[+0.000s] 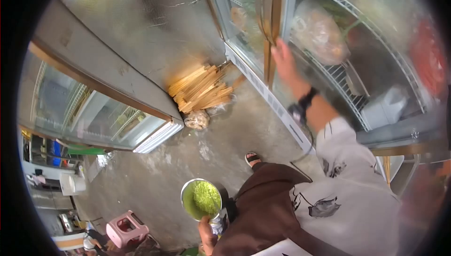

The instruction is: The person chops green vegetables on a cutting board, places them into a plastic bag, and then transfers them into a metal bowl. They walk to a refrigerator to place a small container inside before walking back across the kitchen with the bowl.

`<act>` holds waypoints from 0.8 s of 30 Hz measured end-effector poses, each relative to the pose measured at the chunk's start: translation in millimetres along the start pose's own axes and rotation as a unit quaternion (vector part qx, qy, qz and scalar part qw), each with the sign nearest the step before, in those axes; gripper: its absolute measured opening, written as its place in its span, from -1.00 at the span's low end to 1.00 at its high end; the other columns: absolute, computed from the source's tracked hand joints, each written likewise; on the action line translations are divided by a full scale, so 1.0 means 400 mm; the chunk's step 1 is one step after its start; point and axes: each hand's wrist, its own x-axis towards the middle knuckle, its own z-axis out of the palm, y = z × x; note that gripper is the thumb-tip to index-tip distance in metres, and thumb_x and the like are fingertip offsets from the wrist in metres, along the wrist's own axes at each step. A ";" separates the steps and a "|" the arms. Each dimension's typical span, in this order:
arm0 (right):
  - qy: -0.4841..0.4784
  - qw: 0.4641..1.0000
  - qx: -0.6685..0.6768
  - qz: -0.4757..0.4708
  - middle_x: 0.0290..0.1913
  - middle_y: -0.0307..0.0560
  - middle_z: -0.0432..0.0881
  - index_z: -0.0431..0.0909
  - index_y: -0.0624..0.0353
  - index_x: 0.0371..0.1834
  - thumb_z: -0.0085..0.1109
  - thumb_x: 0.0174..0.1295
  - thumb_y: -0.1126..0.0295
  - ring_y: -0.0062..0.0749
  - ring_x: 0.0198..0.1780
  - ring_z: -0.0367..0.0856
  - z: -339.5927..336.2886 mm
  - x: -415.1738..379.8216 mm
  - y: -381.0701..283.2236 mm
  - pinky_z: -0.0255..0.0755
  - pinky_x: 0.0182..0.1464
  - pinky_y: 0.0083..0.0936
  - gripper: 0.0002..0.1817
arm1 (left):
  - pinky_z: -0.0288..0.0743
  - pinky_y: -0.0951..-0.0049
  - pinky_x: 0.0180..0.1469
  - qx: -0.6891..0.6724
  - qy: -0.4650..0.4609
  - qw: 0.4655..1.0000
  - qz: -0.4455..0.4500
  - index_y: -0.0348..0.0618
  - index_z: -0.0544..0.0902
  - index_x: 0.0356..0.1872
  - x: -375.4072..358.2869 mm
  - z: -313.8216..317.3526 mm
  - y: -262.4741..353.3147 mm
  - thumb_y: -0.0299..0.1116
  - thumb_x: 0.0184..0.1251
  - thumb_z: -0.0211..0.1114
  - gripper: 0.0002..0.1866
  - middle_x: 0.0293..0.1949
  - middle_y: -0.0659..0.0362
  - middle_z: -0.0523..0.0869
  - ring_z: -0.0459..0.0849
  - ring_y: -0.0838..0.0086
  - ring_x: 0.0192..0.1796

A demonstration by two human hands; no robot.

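Observation:
My left hand (pixel 206 234) grips a round metal container (pixel 185 205) by its rim, thumb up at the edge. Finely chopped light-green vegetable (pixel 206 197) fills much of it. My right hand (pixel 284 62), with a dark watch (pixel 305 102) on the wrist, reaches up to the brown door handle (pixel 268 30) of a glass-fronted fridge. Its fingers are stretched out, slightly blurred, right at the handle. Beside that hand, bagged food (pixel 319 32) lies on wire shelves (pixel 345 79) in the fridge, along with a white plastic bag (pixel 386 108).
A second glass-door fridge (pixel 105 101) stands at left. Between the fridges, a pile of split wood sticks (pixel 202 88) and a clear bag (pixel 197 120) lie on the concrete floor (pixel 188 157). A pink stool (pixel 126 228) and another person (pixel 94 241) are at lower left.

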 end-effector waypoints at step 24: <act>0.178 0.980 0.041 0.076 -0.41 -0.25 0.33 0.29 0.16 -0.32 -0.22 0.38 0.27 -0.57 -0.32 0.28 0.392 -0.162 -0.397 0.26 -0.22 -0.59 -0.79 | 0.44 0.38 -0.46 0.180 -0.317 0.929 -0.058 -0.38 0.57 -0.46 1.013 -0.040 0.707 -0.35 0.09 0.08 -0.76 -0.51 0.08 0.59 0.58 0.35 -0.50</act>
